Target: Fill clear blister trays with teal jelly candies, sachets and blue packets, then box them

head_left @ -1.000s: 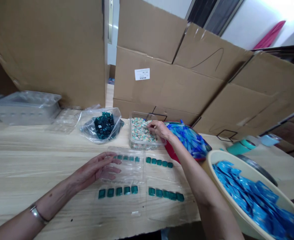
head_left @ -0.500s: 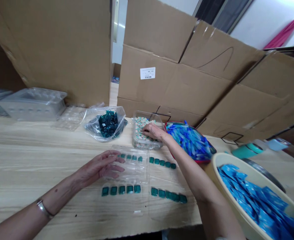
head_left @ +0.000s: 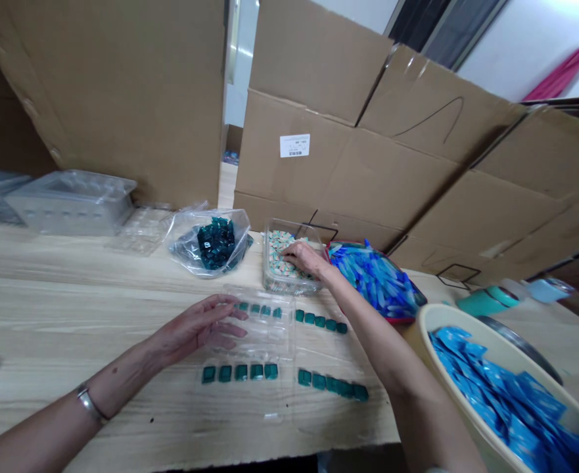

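My left hand [head_left: 198,327] lies with fingers apart on a transparent plastic blister tray [head_left: 259,328], its fingertips beside a row of small teal square pieces [head_left: 254,309]. More teal squares sit in rows on the trays, at front [head_left: 242,372] and right [head_left: 332,383]. My right hand [head_left: 306,257] reaches into a transparent plastic box [head_left: 289,282] of small pastel pieces [head_left: 279,253], and its fingers hide what they touch. A plastic bag of dark teal pieces [head_left: 215,244] lies left of the box.
A red tray of blue sachets [head_left: 375,279] stands right of the box. A cream basin of blue packets [head_left: 496,387] occupies the front right. Stacked transparent trays [head_left: 72,203] sit at back left, with cardboard sheets [head_left: 348,164] behind the wooden table [head_left: 96,295].
The whole scene has drifted slightly rightward in the picture as my head turns. Both hands stay in about the same places, the right in the box and the left on the tray.
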Demonstrator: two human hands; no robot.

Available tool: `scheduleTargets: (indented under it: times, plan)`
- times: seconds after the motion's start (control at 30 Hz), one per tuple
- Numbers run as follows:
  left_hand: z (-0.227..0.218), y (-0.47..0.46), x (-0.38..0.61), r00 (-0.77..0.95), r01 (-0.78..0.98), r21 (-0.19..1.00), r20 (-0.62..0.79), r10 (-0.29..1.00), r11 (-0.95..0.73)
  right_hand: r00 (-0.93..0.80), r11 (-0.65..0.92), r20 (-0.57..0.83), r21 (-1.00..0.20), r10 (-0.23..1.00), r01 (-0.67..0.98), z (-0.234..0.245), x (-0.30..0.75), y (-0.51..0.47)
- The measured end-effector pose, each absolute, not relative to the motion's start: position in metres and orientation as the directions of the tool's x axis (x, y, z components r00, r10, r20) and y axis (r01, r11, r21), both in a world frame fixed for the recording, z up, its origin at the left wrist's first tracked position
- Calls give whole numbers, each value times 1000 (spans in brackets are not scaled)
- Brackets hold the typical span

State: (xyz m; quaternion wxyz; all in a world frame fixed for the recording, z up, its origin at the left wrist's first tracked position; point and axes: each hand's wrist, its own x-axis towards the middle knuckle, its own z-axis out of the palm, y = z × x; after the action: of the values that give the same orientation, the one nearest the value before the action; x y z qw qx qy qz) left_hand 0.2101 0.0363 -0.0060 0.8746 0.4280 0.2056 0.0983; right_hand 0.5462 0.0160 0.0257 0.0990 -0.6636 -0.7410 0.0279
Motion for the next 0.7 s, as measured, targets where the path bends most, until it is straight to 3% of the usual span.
scheduleTargets:
  times: [0.13, 0.37, 0.6, 0.7]
  plan:
    - [-7, 37, 210, 900, 4, 786, -272, 340, 618, -71, 106, 154, -227, 985, 968, 24, 547, 16]
    - [-7, 36, 210, 907, 1, 790, -259, 333, 613, 108, 2, 215, -454, 971, 891, 29, 550, 12]
    - [-6, 36, 210, 904, 7, 796, -264, 337, 606, -95, 119, 116, -228, 989, 966, 30, 541, 15]
    - [-5, 36, 210, 907, 3, 795, -257, 333, 606, -111, 130, 108, -187, 988, 974, 30, 540, 14]
